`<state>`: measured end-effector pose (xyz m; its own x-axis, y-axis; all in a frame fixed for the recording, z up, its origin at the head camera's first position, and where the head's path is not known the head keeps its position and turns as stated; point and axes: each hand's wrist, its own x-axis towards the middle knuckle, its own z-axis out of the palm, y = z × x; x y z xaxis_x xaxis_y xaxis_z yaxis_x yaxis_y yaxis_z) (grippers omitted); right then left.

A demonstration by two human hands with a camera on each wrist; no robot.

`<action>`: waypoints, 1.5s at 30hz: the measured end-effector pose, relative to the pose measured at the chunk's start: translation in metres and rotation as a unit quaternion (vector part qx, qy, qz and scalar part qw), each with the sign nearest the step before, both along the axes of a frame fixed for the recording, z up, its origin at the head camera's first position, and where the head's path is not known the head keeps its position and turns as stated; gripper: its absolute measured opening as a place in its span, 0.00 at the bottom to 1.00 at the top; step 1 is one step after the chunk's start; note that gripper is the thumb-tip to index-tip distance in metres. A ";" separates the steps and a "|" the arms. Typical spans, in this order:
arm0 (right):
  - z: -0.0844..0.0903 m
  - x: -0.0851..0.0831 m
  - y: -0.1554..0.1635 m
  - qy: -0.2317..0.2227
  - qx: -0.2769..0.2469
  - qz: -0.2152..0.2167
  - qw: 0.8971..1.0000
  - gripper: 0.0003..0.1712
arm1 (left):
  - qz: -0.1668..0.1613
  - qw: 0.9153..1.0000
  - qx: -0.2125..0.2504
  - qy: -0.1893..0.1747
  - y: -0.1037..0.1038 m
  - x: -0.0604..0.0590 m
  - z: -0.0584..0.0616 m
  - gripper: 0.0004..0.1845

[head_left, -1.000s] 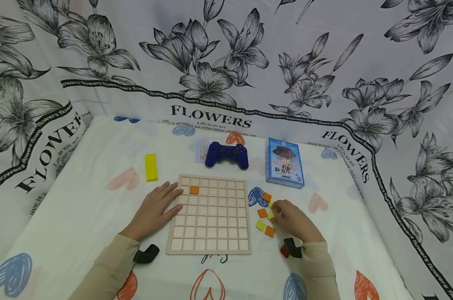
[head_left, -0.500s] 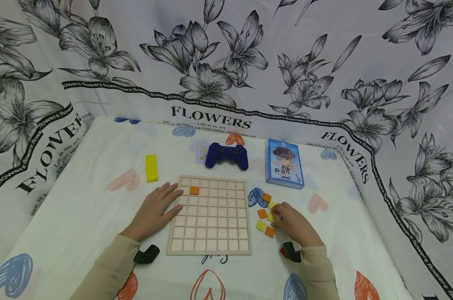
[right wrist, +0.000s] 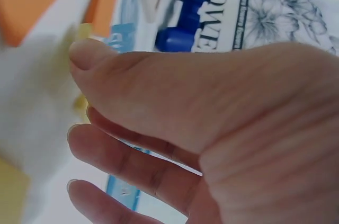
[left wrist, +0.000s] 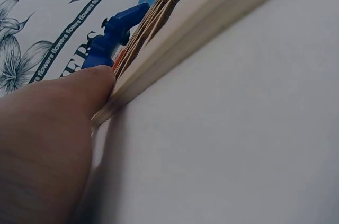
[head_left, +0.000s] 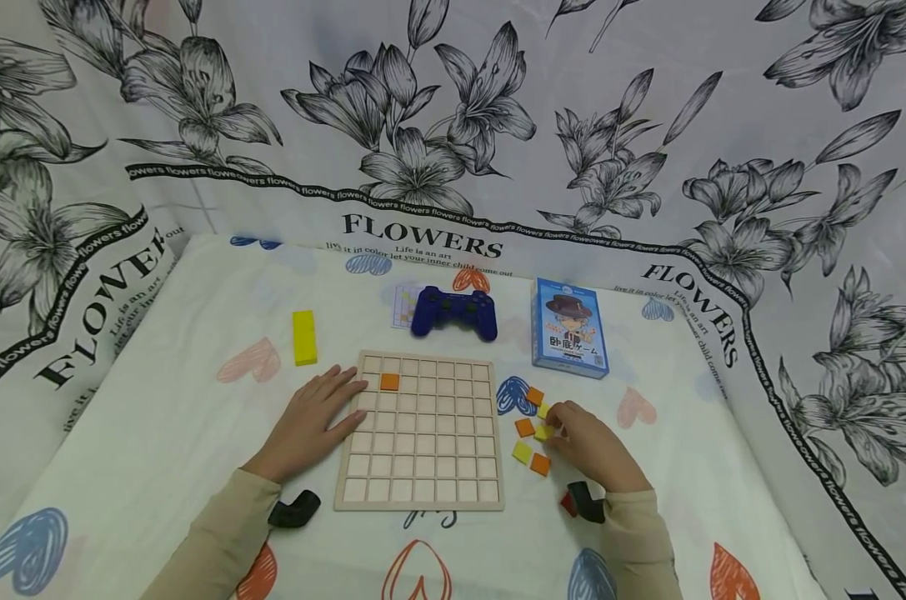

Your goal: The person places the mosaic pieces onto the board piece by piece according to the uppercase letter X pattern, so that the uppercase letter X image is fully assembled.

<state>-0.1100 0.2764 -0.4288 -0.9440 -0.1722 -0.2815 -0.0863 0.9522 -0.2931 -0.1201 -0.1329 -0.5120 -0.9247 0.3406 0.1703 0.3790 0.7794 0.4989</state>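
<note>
My left hand [head_left: 313,418] lies flat with fingers straight, its fingertips resting on the left rim of the pale wooden grid board [head_left: 421,432], and in the left wrist view my thumb [left wrist: 79,94] presses right against the board's edge, which keeps it from sliding on the heart-printed white cloth [head_left: 197,433] over the tabletop. My right hand [head_left: 591,450] sits just right of the board among the loose square tiles, fingers curled over a small yellow square tile [head_left: 544,432]; I judge that I am pinching it, though the fingertips hide the contact itself. 1 orange square tile [head_left: 389,382] already sits in a cell near the board's top-left corner, and the other loose tiles, orange [head_left: 525,427] and yellow [head_left: 522,452], lie close beside my fingers, so I should lift the chosen piece straight up to avoid nudging its neighbours. To do this well I want a grip on 2 opposite edges, thumb and forefinger, with the tile held level, then carry it over the rim rather than dragging it, and drop it squarely into a cell so its corners do not catch on the ridges. The blue game controller [head_left: 453,311], the blue card box [head_left: 568,327] and the yellow rectangular block [head_left: 304,337] sit well apart behind the board.
</note>
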 end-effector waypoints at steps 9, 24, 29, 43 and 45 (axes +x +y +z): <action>0.021 -0.008 -0.015 0.041 -0.007 0.054 0.998 0.10 | 0.003 1.000 0.004 0.003 0.000 0.001 0.000 0.28; 0.024 -0.036 -0.059 0.101 -0.071 0.139 0.983 0.09 | -0.003 1.000 0.007 -0.008 -0.003 0.002 0.002 0.28; 0.021 -0.043 -0.074 0.105 -0.074 0.160 0.979 0.08 | -0.005 1.000 0.007 -0.006 -0.003 0.002 0.003 0.29; -0.004 -0.061 -0.088 0.078 -0.072 0.158 0.982 0.08 | -0.015 1.000 0.017 0.009 -0.004 0.002 0.003 0.28; -0.006 -0.063 -0.089 0.076 -0.066 0.158 0.982 0.08 | -0.014 1.000 0.017 0.007 -0.004 0.002 0.004 0.28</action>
